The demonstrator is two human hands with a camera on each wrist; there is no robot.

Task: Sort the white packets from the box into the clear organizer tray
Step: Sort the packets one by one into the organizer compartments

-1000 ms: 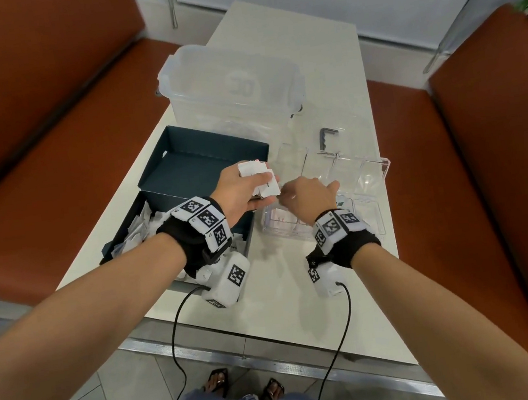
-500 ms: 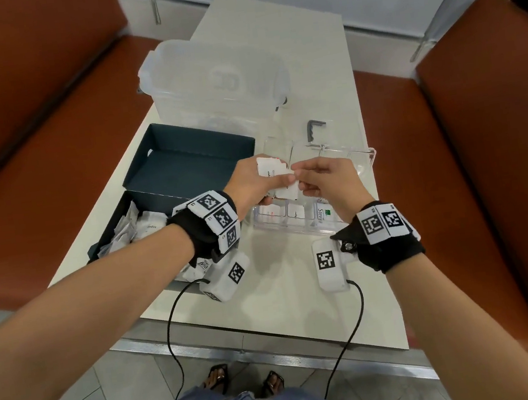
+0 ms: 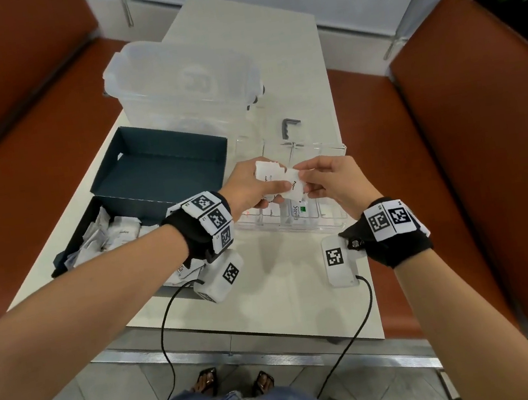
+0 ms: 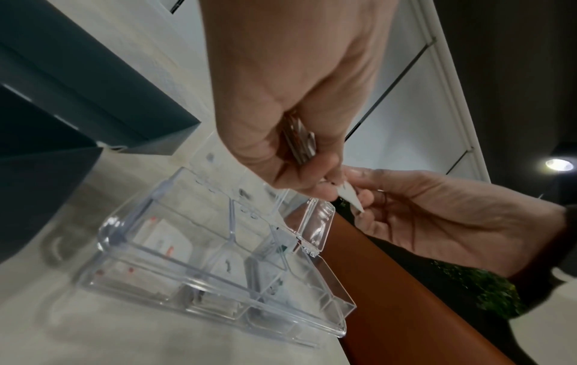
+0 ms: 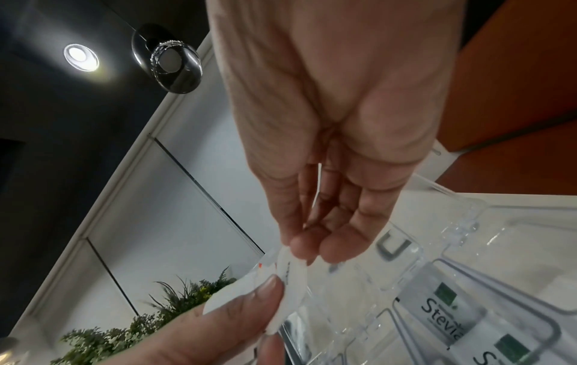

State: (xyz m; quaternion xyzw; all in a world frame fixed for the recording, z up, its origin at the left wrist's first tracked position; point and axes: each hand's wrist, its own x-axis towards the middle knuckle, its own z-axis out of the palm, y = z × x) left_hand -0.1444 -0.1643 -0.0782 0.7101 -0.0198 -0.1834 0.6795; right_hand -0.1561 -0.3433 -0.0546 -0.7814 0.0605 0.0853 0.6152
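Both hands meet above the clear organizer tray (image 3: 306, 227), each with fingers curled onto paper. The left hand (image 3: 247, 185) grasps a small stack of white packets (image 3: 269, 174) between thumb and fingers; the stack stands on edge, its flat faces toward the person's head, its upper edge ragged. Just to the right of that grasp, the right hand (image 3: 330, 179) pinches a single packet (image 3: 295, 185) by its right end — the long axis runs roughly from the left thumb toward the right fingertips, tilted down toward the tray. In the left wrist view that packet (image 4: 351, 198) shows edge-on, its free corner pointing down and away from the left hand (image 4: 293, 98). In the right wrist view the left thumb (image 5: 259, 294) presses the same packet (image 5: 290, 284). Directly below the two grips, compartments hold packets, one printed "Stevia" (image 3: 298, 212). Left of the left wrist, the dark box (image 3: 141, 195) holds loose packets (image 3: 109, 237).
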